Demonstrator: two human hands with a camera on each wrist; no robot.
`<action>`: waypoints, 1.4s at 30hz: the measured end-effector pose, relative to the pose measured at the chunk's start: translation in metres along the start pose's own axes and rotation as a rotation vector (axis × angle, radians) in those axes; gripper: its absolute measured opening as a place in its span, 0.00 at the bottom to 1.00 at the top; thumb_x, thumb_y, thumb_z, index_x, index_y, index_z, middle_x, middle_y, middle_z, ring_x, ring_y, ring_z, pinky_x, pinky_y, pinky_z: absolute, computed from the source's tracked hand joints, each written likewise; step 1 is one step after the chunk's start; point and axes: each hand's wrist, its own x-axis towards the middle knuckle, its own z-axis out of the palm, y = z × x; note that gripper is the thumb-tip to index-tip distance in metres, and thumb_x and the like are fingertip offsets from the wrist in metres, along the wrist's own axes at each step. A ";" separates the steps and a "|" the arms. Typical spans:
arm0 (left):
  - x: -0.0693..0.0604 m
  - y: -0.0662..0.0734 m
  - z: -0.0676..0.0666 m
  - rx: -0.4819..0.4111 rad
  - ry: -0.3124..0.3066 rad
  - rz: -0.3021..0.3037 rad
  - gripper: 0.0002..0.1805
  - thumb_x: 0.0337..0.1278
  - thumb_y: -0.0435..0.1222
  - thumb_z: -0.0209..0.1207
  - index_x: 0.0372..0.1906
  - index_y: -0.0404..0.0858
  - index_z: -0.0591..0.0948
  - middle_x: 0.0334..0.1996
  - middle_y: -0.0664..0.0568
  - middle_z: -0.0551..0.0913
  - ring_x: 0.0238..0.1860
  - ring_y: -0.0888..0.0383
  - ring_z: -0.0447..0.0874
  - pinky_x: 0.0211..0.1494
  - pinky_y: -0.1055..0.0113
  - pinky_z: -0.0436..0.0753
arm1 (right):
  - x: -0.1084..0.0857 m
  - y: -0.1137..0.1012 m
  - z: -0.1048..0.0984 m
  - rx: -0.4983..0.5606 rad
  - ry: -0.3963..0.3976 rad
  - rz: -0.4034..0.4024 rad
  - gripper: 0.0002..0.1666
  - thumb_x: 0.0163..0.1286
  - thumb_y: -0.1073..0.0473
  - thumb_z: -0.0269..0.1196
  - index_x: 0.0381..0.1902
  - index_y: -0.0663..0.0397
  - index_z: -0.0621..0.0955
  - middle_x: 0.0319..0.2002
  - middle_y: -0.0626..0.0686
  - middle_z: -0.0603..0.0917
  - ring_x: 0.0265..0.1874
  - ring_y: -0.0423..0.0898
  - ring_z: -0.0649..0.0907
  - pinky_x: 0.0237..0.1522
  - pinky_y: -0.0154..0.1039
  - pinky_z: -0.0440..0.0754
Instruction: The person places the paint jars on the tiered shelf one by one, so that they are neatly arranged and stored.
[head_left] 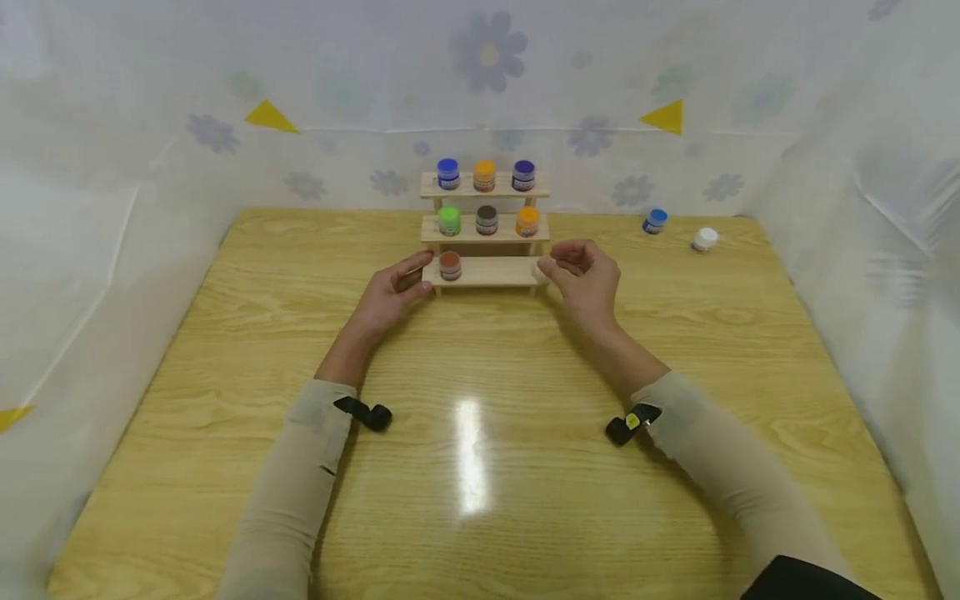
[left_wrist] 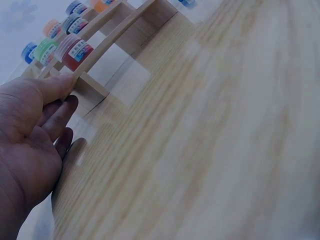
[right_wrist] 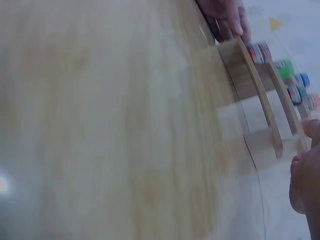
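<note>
A three-tier wooden display rack [head_left: 491, 271] stands at the back of the table. On its top tier are a blue paint jar [head_left: 447, 174], an orange one [head_left: 484, 176] and a dark purple one [head_left: 523, 175]. Green [head_left: 449, 221], dark brown [head_left: 487, 220] and orange [head_left: 527, 221] jars occupy the middle tier. A red-brown jar [left_wrist: 75, 52] sits at the bottom tier's left end. My left hand [head_left: 393, 292] grips that end, thumb against the board. At the opposite end, my right hand [head_left: 588, 283] holds the rack between thumb and fingers; its exact contact is blurred.
Right of the rack, a blue jar [head_left: 655, 221] and a white jar [head_left: 704, 240] stand on the wooden table [head_left: 480, 375]. A flower-patterned white sheet [head_left: 360, 83] hangs behind and along the sides, with yellow triangles [head_left: 663, 117] on it.
</note>
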 end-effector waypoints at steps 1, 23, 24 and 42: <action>0.000 0.000 0.000 -0.001 0.000 -0.004 0.30 0.77 0.31 0.60 0.79 0.40 0.71 0.80 0.50 0.68 0.79 0.49 0.66 0.80 0.59 0.70 | 0.003 0.002 -0.005 0.001 0.021 -0.011 0.21 0.65 0.64 0.77 0.51 0.72 0.83 0.49 0.68 0.86 0.46 0.48 0.88 0.52 0.34 0.89; 0.004 -0.002 0.001 0.005 -0.010 0.002 0.31 0.77 0.32 0.60 0.80 0.39 0.70 0.80 0.49 0.67 0.79 0.48 0.65 0.79 0.59 0.71 | 0.076 0.050 -0.117 -0.164 0.478 0.232 0.22 0.60 0.60 0.81 0.47 0.64 0.85 0.41 0.52 0.85 0.39 0.39 0.85 0.48 0.32 0.86; 0.004 -0.002 0.000 0.004 -0.008 0.001 0.30 0.77 0.32 0.60 0.80 0.39 0.70 0.80 0.49 0.67 0.79 0.48 0.65 0.79 0.59 0.71 | 0.078 0.052 -0.119 -0.156 0.483 0.234 0.22 0.60 0.61 0.81 0.47 0.64 0.84 0.42 0.53 0.85 0.39 0.38 0.84 0.49 0.32 0.86; 0.000 -0.001 -0.002 -0.018 -0.002 0.010 0.30 0.77 0.30 0.60 0.79 0.38 0.71 0.80 0.48 0.68 0.79 0.48 0.67 0.79 0.59 0.72 | 0.108 0.063 -0.124 -0.103 0.509 0.292 0.22 0.60 0.64 0.80 0.50 0.58 0.84 0.44 0.48 0.82 0.45 0.40 0.82 0.54 0.35 0.82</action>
